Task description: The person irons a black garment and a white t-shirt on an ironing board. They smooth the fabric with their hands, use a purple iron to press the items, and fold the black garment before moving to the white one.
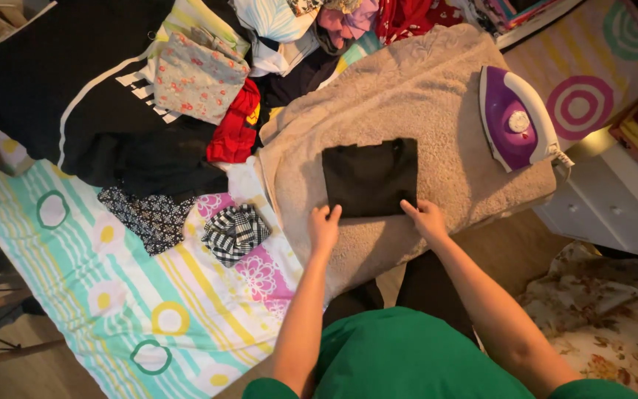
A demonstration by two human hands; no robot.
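A folded black garment (pixel 369 177) lies flat on a beige towel (pixel 422 96) that covers the ironing surface. My left hand (pixel 324 226) rests at the garment's near left corner, fingers touching its edge. At the near right corner my right hand (pixel 425 218) presses its fingertips on the fabric. Neither hand lifts the cloth. A purple and white iron (pixel 517 120) lies on the towel to the right, apart from both hands.
A bed with a striped, circle-patterned sheet (pixel 112 295) fills the left. On it lie a black garment with white stripes (pixel 68 81), a floral cloth (pixel 197 77), a red piece (pixel 236 125), a checked folded cloth (pixel 235 233) and a dotted dark one (pixel 149 218). White drawers (pixel 614 207) stand right.
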